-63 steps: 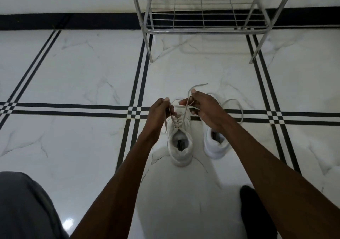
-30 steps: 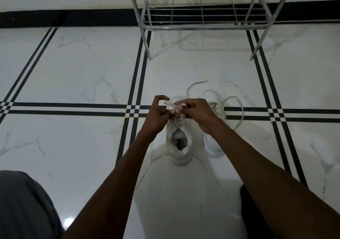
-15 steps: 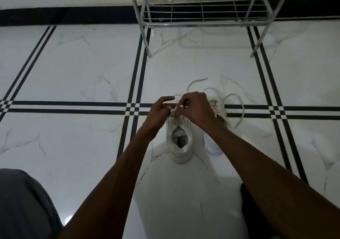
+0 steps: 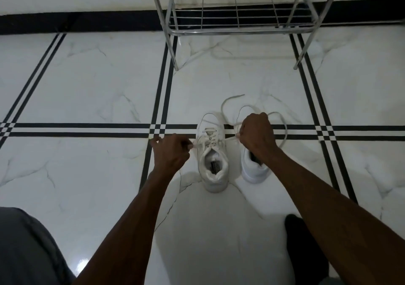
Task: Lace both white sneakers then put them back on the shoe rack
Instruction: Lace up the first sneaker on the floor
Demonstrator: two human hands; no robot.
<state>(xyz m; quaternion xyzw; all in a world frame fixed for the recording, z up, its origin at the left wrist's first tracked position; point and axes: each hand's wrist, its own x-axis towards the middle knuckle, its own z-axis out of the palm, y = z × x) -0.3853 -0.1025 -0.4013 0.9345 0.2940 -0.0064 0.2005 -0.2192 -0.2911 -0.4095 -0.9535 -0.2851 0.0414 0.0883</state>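
White marble floor (image 4: 87,83) crossed by black stripes; a dark skirting band runs along the top of the frame. Lower left: a grey-clad knee (image 4: 24,247). Left of centre, the left hand (image 4: 169,151), forearm extended from the lower edge, has its grip closed on one end of the lace (image 4: 215,141) and draws it leftward. At centre stands the left sneaker (image 4: 212,164), heel toward the viewer, lace taut across its eyelets. Right of centre, the right hand (image 4: 256,134), knuckles up, pinches the other lace end above the right sneaker (image 4: 254,168), whose loose lace loops on the floor. Upper centre-right: the metal shoe rack (image 4: 238,30), well apart from both shoes.
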